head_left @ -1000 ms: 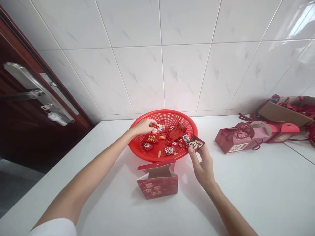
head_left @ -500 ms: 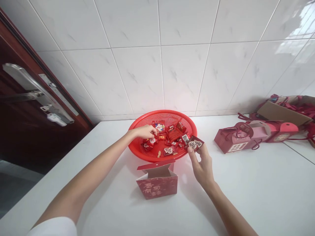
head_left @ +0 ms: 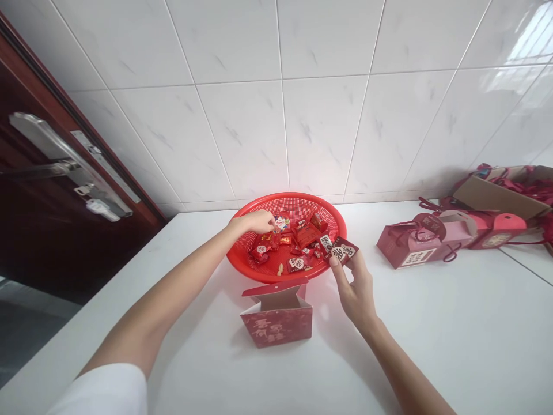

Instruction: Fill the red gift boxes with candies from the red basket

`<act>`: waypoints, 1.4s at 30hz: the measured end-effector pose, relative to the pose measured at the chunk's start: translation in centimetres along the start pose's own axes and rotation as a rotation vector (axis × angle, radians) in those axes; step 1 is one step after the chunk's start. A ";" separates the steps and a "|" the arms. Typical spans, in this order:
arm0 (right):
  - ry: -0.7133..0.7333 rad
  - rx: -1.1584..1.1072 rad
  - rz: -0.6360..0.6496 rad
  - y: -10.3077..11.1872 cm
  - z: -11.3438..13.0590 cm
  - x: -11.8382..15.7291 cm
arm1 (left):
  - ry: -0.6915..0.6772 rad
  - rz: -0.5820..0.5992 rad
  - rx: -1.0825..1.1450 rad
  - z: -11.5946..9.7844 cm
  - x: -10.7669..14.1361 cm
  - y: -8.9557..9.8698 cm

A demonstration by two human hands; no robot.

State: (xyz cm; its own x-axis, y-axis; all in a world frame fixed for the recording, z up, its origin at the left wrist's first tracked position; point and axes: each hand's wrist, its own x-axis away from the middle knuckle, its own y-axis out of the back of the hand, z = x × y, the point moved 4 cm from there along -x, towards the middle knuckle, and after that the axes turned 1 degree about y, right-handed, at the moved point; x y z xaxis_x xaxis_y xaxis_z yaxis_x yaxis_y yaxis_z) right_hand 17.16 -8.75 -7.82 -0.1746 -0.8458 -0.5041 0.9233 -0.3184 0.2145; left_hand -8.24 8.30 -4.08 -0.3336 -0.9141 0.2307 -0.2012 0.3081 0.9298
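A red plastic colander basket [head_left: 242, 262] holds several red-wrapped sweets [head_left: 306, 235] and a few peanuts [head_left: 280, 269]. My left hand [head_left: 258, 221] reaches over its left side with the fingers pinched together, beside a colourful sweet packet [head_left: 281, 222]; what the fingertips hold, if anything, is hidden. At the basket's right rim, my right hand [head_left: 356, 294] grips dark red sweet packets [head_left: 344, 251] with white lettering between thumb and fingers. In front of the basket stands a dark red paper gift box [head_left: 279, 327], upright with its top open.
Closed red gift boxes [head_left: 408, 245] with ribbons stand to the right on the white table [head_left: 453, 323]. Behind them is a cardboard box [head_left: 501, 196] full of red ribbon pieces. A tiled wall [head_left: 319, 132] runs along the back, and a dark red door [head_left: 38, 230] is at left.
My left hand has moved up and slightly back inside the basket, off the sweets at the left, towards the colourful packet. My right hand keeps its hold on the dark red packets.
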 end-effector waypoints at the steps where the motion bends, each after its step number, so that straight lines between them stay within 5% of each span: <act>1: 0.001 -0.001 -0.001 0.0 0.0 0.0 | -0.003 0.017 -0.008 -0.2 -0.4 0.0; 12: -0.001 -0.002 0.004 0.0 -0.1 0.0 | -0.085 0.175 -0.117 -5.0 -2.7 -1.8; 23: 0.010 -0.001 0.006 0.1 -0.1 0.1 | -0.046 0.227 -0.138 -4.7 -2.6 -3.5; 33: 0.032 -0.013 -0.001 0.2 0.3 -0.2 | -0.031 0.074 0.088 -5.2 -2.5 -1.6; 42: 0.038 -0.012 0.001 0.2 0.4 -0.2 | -0.095 0.128 0.132 -6.6 -2.4 -4.1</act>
State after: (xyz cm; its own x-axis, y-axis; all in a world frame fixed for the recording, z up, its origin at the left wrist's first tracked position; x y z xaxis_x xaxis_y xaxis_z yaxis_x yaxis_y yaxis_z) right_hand 17.22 -8.84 -7.32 -0.1611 -0.8292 -0.5352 0.9277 -0.3123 0.2046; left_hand -0.55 7.55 -6.55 -0.4483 -0.8381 0.3108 -0.2682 0.4578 0.8476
